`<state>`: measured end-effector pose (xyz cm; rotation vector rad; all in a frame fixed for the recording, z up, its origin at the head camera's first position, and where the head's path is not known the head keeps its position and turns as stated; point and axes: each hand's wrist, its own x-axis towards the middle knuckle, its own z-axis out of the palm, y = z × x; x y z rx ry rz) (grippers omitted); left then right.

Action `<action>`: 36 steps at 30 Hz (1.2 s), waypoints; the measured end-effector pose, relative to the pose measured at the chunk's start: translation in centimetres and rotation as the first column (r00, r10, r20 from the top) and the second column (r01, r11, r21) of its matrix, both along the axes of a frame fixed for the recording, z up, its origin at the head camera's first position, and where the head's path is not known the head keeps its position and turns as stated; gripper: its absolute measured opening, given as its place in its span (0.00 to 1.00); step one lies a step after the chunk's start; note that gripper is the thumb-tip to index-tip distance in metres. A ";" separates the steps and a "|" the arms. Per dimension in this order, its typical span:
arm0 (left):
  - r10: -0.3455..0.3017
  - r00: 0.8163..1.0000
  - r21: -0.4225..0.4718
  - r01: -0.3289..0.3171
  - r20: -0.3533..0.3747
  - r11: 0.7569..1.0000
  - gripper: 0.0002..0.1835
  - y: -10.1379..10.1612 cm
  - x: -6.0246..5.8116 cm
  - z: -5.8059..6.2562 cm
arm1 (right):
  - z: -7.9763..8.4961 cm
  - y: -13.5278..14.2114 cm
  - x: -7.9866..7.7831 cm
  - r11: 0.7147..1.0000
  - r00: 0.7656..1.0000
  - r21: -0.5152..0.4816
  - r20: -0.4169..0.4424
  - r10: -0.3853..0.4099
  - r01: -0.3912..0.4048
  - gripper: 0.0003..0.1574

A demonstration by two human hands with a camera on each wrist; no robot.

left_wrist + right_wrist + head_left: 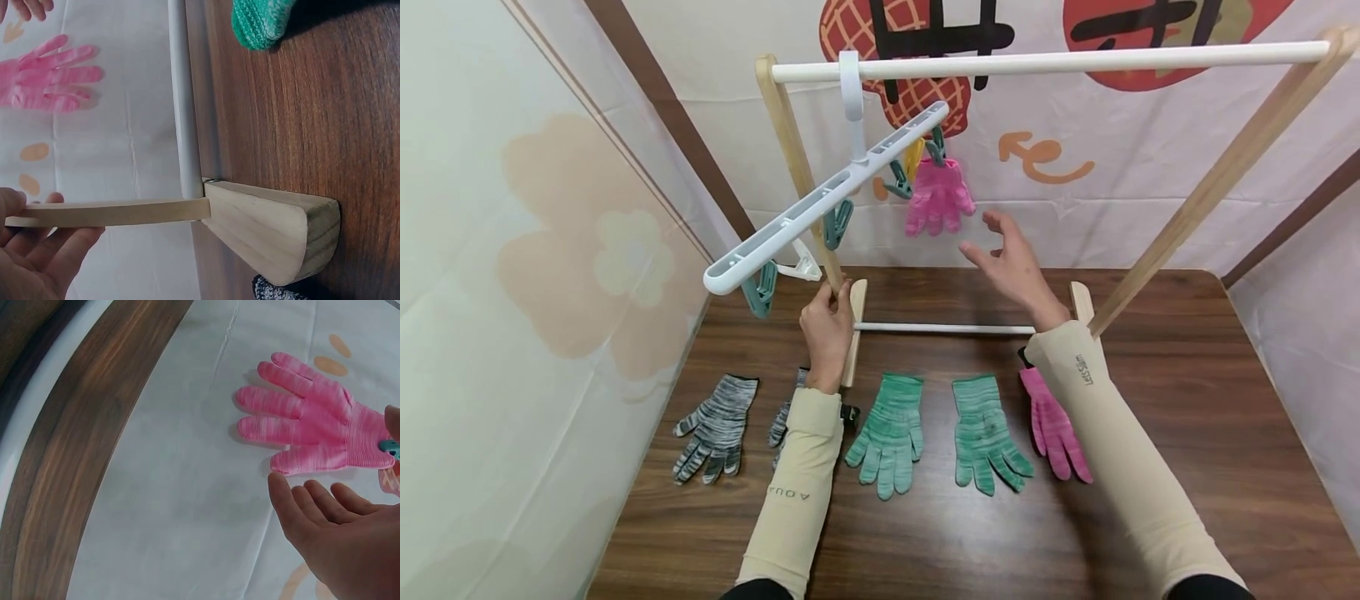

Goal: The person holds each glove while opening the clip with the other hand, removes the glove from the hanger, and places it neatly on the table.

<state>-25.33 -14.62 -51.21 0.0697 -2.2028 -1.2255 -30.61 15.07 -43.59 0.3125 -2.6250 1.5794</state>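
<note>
A pink glove (940, 196) hangs by its cuff from clips on the far end of a white hanger (820, 200). The hanger hooks over the top bar of a wooden rack. My left hand (829, 329) grips the rack's left post (112, 213) near its foot. Beside the hanging glove, my right hand (1013, 267) is held in the air with loosely bent fingers and nothing in them. In the right wrist view the fingertips (278, 484) appear just by the glove's thumb; whether they touch, I cannot tell.
On the brown table (910, 550) lie two green gloves (891, 437), a grey striped glove (718, 429) and another partly under my left forearm. A second pink glove (1052, 421) lies partly behind my right forearm. Teal clips (837, 223) hang along the hanger. A patterned cloth (1150, 167) stands behind.
</note>
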 end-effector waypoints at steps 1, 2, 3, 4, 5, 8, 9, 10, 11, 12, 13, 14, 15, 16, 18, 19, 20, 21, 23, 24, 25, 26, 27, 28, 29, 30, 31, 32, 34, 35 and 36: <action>-0.004 1.000 0.002 0.004 -0.003 1.000 0.13 0.0 0.0 0.0 | 0.1 -0.1 -0.1 1.000 1.000 0.000 0.002 0.000 0.000 0.50; -0.011 1.000 0.005 0.011 -0.005 1.000 0.13 0.1 0.1 0.0 | 0.3 -0.2 -0.3 1.000 1.000 -0.001 0.005 -0.002 0.002 0.51; -0.018 1.000 0.006 0.018 -0.006 1.000 0.13 0.1 0.1 0.0 | 0.4 -0.3 -0.4 1.000 1.000 -0.002 0.008 -0.003 0.003 0.52; -0.023 1.000 0.004 0.023 -0.007 1.000 0.14 0.2 0.1 0.0 | 0.6 -0.3 -0.5 1.000 1.000 -0.005 0.011 -0.004 0.004 0.53; -0.025 1.000 0.004 0.025 -0.006 1.000 0.14 0.2 0.1 0.0 | 0.7 -0.4 -0.7 1.000 1.000 -0.006 0.015 -0.005 0.005 0.54; -0.020 1.000 0.003 0.020 0.002 1.000 0.14 0.4 0.1 -0.1 | 1.0 -0.4 -1.0 1.000 1.000 -0.026 0.028 0.012 -0.011 0.56; -0.017 1.000 0.002 0.017 0.006 1.000 0.14 0.5 0.2 -0.1 | 1.1 -0.5 -1.2 0.999 0.999 -0.034 0.031 0.020 -0.019 0.56; -0.014 1.000 0.003 0.014 0.007 1.000 0.14 0.6 0.2 -0.1 | 1.1 -0.5 -1.3 0.999 0.999 -0.041 0.030 0.029 -0.028 0.57; -0.015 1.000 0.007 0.015 0.008 1.000 0.14 0.6 0.1 -0.1 | 1.2 -0.5 -1.4 0.998 0.999 -0.048 0.031 0.037 -0.036 0.57; -0.016 1.000 0.008 0.016 0.009 1.000 0.13 0.7 0.1 -0.1 | 1.2 -0.6 -1.6 0.997 0.998 -0.056 0.029 0.047 -0.045 0.57; -0.016 1.000 0.010 0.016 0.011 1.000 0.13 0.8 0.1 -0.1 | 1.3 -0.6 -1.7 0.997 0.998 -0.058 0.032 0.051 -0.049 0.58; -0.017 1.000 0.013 0.016 0.014 1.000 0.14 0.8 0.1 -0.1 | 1.4 -0.7 -1.8 0.997 0.998 -0.057 0.032 0.050 -0.048 0.59; -0.017 1.000 0.016 0.017 0.014 1.000 0.14 0.9 0.0 -0.1 | 1.6 -0.7 -2.0 0.997 0.998 -0.058 0.038 0.049 -0.047 0.59; -0.017 1.000 0.018 0.017 0.016 1.000 0.14 0.9 0.0 -0.1 | 1.8 -0.8 -2.1 0.997 0.998 -0.056 0.036 0.047 -0.045 0.60; -0.015 1.000 0.019 0.015 0.021 1.000 0.14 0.9 -0.1 0.0 | 2.1 -1.0 -2.4 0.998 0.999 -0.057 0.037 0.036 -0.034 0.62; -0.014 1.000 0.020 0.014 0.022 1.000 0.14 0.9 -0.1 0.0 | 2.1 -1.1 -2.5 0.998 0.999 -0.054 0.039 0.030 -0.027 0.62; -0.013 1.000 0.020 0.013 0.022 1.000 0.14 0.9 -0.1 0.1 | 2.2 -1.1 -2.6 0.998 0.999 -0.056 0.038 0.027 -0.025 0.62; -0.013 1.000 0.020 0.012 0.021 1.000 0.14 1.0 -0.1 0.0 | 2.2 -1.2 -2.7 0.998 0.999 -0.062 0.046 0.026 -0.023 0.62; -0.011 1.000 0.018 0.011 0.022 1.000 0.13 1.0 0.0 0.0 | 2.3 -1.2 -2.9 0.997 0.998 -0.078 0.061 0.025 -0.021 0.60; -0.010 1.000 0.015 0.009 0.024 1.000 0.13 1.1 0.1 0.0 | 2.3 -1.3 -2.9 0.996 0.998 -0.086 0.065 0.028 -0.022 0.59; -0.010 1.000 0.018 0.010 0.023 1.000 0.13 1.1 0.1 0.0 | 2.3 -1.4 -3.0 0.995 0.997 -0.097 0.068 0.032 -0.026 0.57; -0.011 1.000 0.020 0.011 0.024 1.000 0.13 1.1 0.2 0.0 | 2.3 -1.5 -3.0 0.993 0.997 -0.111 0.066 0.036 -0.029 0.55; -0.010 1.000 0.020 0.009 0.025 1.000 0.13 1.2 0.2 0.0 | 2.3 -1.6 -3.0 0.992 0.997 -0.124 0.060 0.040 -0.032 0.53; -0.009 1.000 0.021 0.009 0.027 1.000 0.13 1.2 0.3 0.0 | 2.3 -1.7 -3.0 0.990 0.998 -0.138 0.048 0.041 -0.034 0.51; -0.010 1.000 0.024 0.010 0.029 1.000 0.13 1.2 0.3 0.1 | 2.2 -1.8 -3.0 0.989 0.999 -0.145 0.032 0.040 -0.035 0.48; -0.010 0.999 0.025 0.010 0.030 1.000 0.13 1.2 0.4 0.1 | 2.2 -1.9 -3.0 0.989 0.999 -0.146 0.023 0.033 -0.029 0.46; -0.012 0.999 0.026 0.011 0.031 1.000 0.13 1.2 0.4 0.1 | 2.2 -2.0 -3.0 0.988 1.000 -0.151 0.013 0.023 -0.021 0.43; -0.013 0.999 0.026 0.012 0.032 1.000 0.13 1.2 0.4 0.1 | 2.2 -2.1 -2.9 0.988 1.000 -0.154 0.004 0.009 -0.008 0.41; -0.010 0.999 0.022 0.009 0.032 1.000 0.13 1.2 0.3 0.1 | 2.1 -2.1 -2.8 0.988 1.000 -0.152 -0.009 -0.017 0.015 0.36; -0.009 1.000 0.023 0.009 0.028 1.000 0.13 1.2 0.3 0.1 | 2.1 -2.1 -2.8 0.988 0.999 -0.149 -0.016 -0.029 0.027 0.34; -0.007 1.000 0.020 0.006 0.023 1.000 0.13 1.2 0.3 0.1 | 2.1 -2.1 -2.7 0.988 0.999 -0.151 -0.022 -0.040 0.036 0.33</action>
